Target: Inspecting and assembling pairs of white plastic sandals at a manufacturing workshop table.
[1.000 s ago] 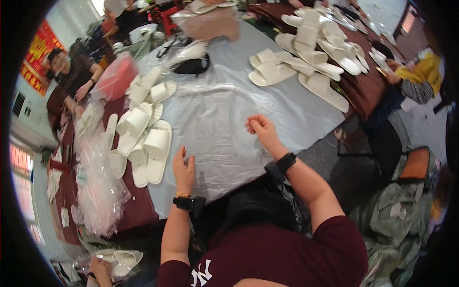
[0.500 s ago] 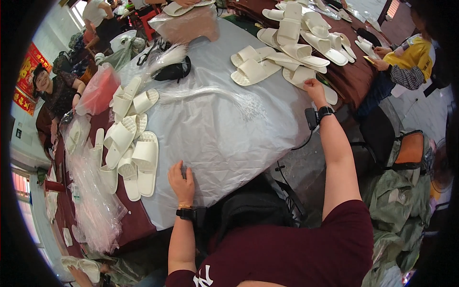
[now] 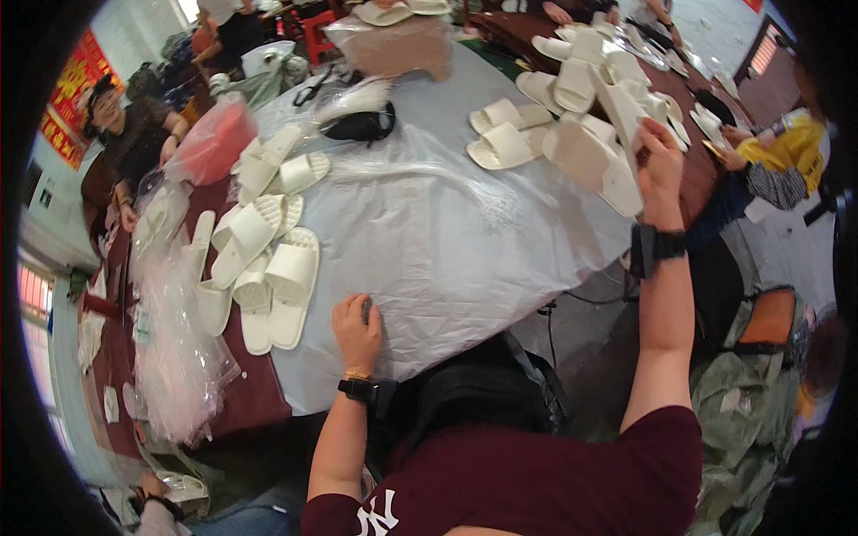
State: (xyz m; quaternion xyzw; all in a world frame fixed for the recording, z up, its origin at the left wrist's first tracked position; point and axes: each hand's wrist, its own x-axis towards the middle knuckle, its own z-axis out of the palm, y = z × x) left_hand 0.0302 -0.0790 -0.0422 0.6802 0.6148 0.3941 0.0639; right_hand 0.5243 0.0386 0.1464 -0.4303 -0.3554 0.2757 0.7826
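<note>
My right hand [image 3: 660, 165] is raised at the right edge of the table, fingers closed on a white slipper [image 3: 624, 121] tilted up on edge. Just beside it another white slipper [image 3: 585, 161] lies partly in shadow at the pile's near end. Near the table's front edge rests my left hand [image 3: 357, 329] with curled fingers; a small dark spot shows at them, and I cannot make out what it is. To its left lie several white open-toe slippers [image 3: 293, 279], overlapping one another. A bundle of thin clear strands [image 3: 420, 171] stretches across the grey plastic sheet [image 3: 402, 259].
Clear plastic bags [image 3: 183, 357] cover the left table side. A pink bag [image 3: 214, 143], a black pouch [image 3: 362, 123] and a plastic-wrapped box [image 3: 393, 45] stand farther back. People sit at left and right, one in a yellow top [image 3: 791, 152]. A green sack [image 3: 742, 420] is at right.
My right hand has taken hold of a slipper from the right pile and lifted it onto its edge. My left hand's fingers have curled in. The whole view has shifted somewhat.
</note>
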